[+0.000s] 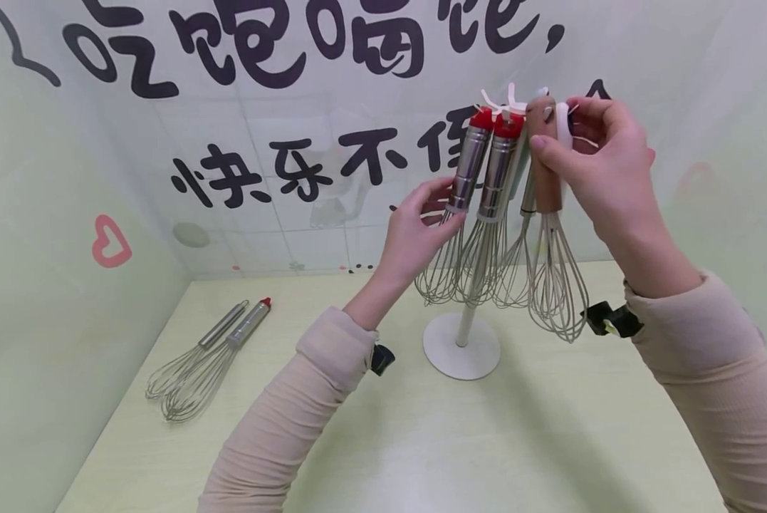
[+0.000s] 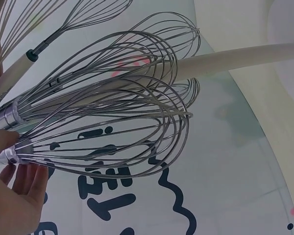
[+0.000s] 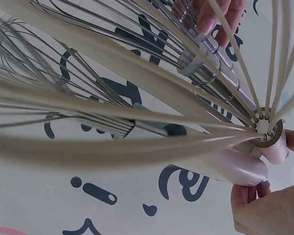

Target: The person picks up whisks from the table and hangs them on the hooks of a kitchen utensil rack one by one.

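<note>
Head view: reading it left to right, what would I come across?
Pink heart outline, two whisks lying on the table, left hand gripping a red-topped whisk, second red-topped whisk, brown-handled whisk, right hand.

Left hand [image 2: 14, 196]: pinches metal whisk [image 2: 24, 148] at the neck
Neighbouring whisk [image 2: 6, 116]: lies just beside, overlapping pale pole [image 2: 220, 58]
Black lettering [image 2: 118, 203]: shows behind metal whisk

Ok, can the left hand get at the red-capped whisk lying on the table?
Probably not yet: the left hand pinches another red-capped whisk. Once freed, likely yes; nothing visible blocks its way to the red-capped one on the table.
</note>
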Action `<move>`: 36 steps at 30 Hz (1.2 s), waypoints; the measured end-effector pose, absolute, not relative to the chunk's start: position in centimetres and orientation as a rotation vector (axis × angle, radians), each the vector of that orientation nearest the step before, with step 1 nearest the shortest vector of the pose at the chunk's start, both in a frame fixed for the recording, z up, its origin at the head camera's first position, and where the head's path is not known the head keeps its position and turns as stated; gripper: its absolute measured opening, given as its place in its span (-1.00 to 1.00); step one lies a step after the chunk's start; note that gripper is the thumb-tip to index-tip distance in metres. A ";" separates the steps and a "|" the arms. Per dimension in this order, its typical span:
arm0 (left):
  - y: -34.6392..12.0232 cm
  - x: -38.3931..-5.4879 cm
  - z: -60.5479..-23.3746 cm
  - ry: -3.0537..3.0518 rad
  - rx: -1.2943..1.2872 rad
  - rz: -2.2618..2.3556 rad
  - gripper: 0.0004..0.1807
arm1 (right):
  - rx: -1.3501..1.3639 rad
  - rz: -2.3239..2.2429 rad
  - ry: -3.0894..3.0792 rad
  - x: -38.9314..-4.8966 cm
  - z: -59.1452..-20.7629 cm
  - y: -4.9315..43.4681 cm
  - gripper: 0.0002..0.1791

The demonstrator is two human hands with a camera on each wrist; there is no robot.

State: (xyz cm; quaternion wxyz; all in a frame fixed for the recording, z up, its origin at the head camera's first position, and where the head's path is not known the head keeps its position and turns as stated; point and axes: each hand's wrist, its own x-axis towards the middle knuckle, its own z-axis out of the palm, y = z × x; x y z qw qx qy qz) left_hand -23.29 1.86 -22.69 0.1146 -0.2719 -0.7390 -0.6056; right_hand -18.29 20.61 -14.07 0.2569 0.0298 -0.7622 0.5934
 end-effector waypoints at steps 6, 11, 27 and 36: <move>1.8 -23.4 -22.8 -2.177 -0.792 -1.771 -0.46 | 0.115 1.613 -2.078 -18.3 -14.2 20.8 -0.41; 1.8 -23.5 -23.0 -2.208 -0.786 -1.759 -0.49 | 0.143 1.619 -2.089 -18.5 -14.2 21.3 -0.43; 1.9 -23.4 -23.2 -2.209 -0.837 -1.774 -0.51 | 0.242 1.559 -2.170 -19.2 -14.3 23.3 -0.49; 1.8 -23.4 -23.3 -2.213 -0.840 -1.758 -0.51 | 0.269 1.466 -2.281 -19.1 -14.3 23.6 -0.39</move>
